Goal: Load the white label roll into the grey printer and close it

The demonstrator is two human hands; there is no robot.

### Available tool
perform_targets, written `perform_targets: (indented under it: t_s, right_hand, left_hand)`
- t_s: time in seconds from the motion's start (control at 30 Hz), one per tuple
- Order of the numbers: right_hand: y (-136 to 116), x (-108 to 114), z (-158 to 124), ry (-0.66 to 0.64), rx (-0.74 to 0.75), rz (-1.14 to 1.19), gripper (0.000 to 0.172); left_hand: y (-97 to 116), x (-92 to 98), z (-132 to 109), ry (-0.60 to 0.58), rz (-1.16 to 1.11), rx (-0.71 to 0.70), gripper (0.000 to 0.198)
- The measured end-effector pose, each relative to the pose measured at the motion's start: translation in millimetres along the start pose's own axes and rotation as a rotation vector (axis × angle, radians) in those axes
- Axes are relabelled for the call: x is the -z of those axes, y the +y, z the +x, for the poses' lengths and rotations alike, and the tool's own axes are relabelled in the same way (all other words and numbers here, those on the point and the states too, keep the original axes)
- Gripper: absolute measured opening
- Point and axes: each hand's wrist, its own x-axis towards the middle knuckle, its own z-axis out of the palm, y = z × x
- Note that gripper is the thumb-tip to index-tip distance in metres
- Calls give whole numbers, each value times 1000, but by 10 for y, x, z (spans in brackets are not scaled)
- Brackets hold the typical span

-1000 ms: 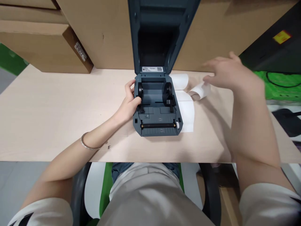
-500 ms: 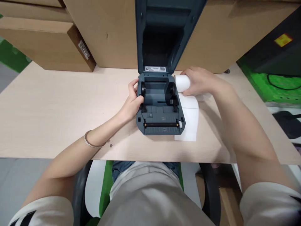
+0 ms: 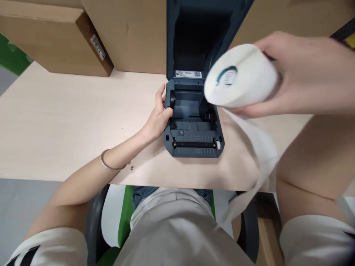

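A dark grey label printer (image 3: 194, 129) stands on the pale wooden table (image 3: 69, 122) with its lid (image 3: 199, 33) swung up and its roll bay empty. My left hand (image 3: 158, 116) grips the printer's left side, fingers curled over the edge by the left roll holder. My right hand (image 3: 299, 74) holds a white paper roll (image 3: 241, 75) up in the air, above and to the right of the printer, near the camera. A loose tail of paper (image 3: 255, 166) hangs from the roll down past the table's front edge.
Cardboard boxes (image 3: 55, 40) stand along the back of the table, left of and behind the printer. A green surface shows at the far left. My lap and a black chair (image 3: 94, 218) lie below the table's front edge.
My right hand reached to the roll lying beside the printer, closed on it and lifted it up toward the camera, with the paper tail trailing. My left hand stayed on the printer.
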Motion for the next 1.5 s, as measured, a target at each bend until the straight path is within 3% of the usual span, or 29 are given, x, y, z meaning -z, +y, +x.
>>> perform_targets:
  t_s: [0.1,0.23,0.43,0.8,0.93,1.1,1.27,1.4,1.5]
  right_hand:
    - [-329,-247,259,-169,19,-72,80]
    - [-472,-502,472,-247,101,-70,61]
    - [-498,-632,517,-363,37,-143,47]
    - [-292,-1138,641,-449,84,-151,57]
    - [-435,-1014,421,-360,114,-143,68]
    - [-920,-804,-239,-129,111,-152,67]
    - [-1337,-1020,-683,-21,190,-182,82]
    - [-1415,-1205,-714,9,177,-221,89]
    - [-1404,-1222,-733,4,181,-234,88]
  left_hand:
    - [4,7,-1,-4,10,-3,96]
    - [-15,4,16,-30,41,-34,95]
    - [-147,57,45,-70,68,-114,92]
    - [-235,65,66,-13,131,-200,84]
    - [-232,76,63,-33,81,-172,84]
    - [-211,111,67,-76,-5,-141,86]
    - [-179,115,72,-75,-41,-111,87]
    - [-121,88,53,-62,-34,-87,84]
    - [-84,60,28,-31,0,-79,84]
